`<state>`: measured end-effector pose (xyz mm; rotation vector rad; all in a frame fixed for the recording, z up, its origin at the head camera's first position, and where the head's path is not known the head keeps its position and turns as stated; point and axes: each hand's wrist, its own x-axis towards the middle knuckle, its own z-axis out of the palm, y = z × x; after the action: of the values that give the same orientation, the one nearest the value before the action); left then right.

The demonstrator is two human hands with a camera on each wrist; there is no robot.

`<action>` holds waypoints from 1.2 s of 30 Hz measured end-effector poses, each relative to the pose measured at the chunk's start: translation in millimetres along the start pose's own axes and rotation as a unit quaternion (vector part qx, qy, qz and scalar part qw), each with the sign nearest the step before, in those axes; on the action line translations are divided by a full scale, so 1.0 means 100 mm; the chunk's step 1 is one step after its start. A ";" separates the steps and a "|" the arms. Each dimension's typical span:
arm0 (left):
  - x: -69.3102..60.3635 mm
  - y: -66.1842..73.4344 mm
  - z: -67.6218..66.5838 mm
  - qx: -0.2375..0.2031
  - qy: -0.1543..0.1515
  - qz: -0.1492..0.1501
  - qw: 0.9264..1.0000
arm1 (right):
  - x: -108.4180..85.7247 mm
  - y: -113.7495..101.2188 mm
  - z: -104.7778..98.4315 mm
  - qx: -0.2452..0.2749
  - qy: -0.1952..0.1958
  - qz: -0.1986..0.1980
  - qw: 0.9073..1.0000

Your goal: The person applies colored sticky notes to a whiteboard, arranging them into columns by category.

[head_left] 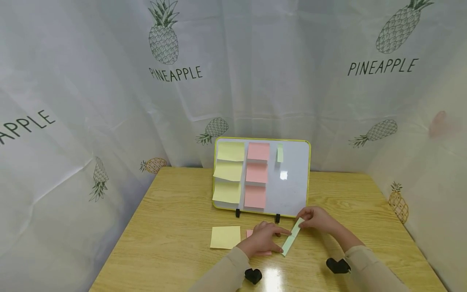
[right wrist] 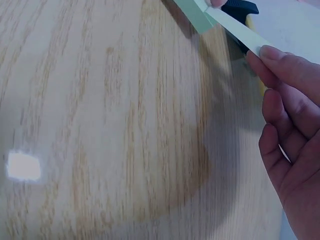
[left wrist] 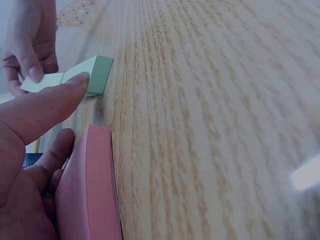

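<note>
A narrow pale green sticky note pad (head_left: 288, 244) is held over the table, right of a pink sticky note pad (left wrist: 99, 185). My left hand (head_left: 260, 238) grips the green pad, its thumb lying on the upper face in the left wrist view. With thumb and index finger, my right hand (right wrist: 295, 95) pinches the far end of the green top sheet (right wrist: 245, 34), which is lifted off the pad. In the head view the left hand covers most of the pink pad. A yellow sticky note pad (head_left: 225, 237) lies left of it.
Behind the hands stands a yellow-rimmed whiteboard (head_left: 292, 190) on black feet (head_left: 278, 218). It bears a column of yellow notes (head_left: 228, 170), a column of pink notes (head_left: 257, 173) and one narrow green note (head_left: 279, 153). A pineapple-print curtain (head_left: 273, 81) surrounds the wooden table (head_left: 164, 235).
</note>
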<state>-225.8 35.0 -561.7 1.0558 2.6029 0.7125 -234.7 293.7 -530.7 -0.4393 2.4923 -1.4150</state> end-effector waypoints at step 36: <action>-0.02 0.05 -0.07 -0.021 -0.010 0.001 1.000 | -0.04 -0.23 -0.27 0.005 0.115 0.038 0.993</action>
<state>-224.1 34.2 -553.6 1.0473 2.5591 0.7479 -237.0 305.7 -497.1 -0.1857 2.6463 -1.5244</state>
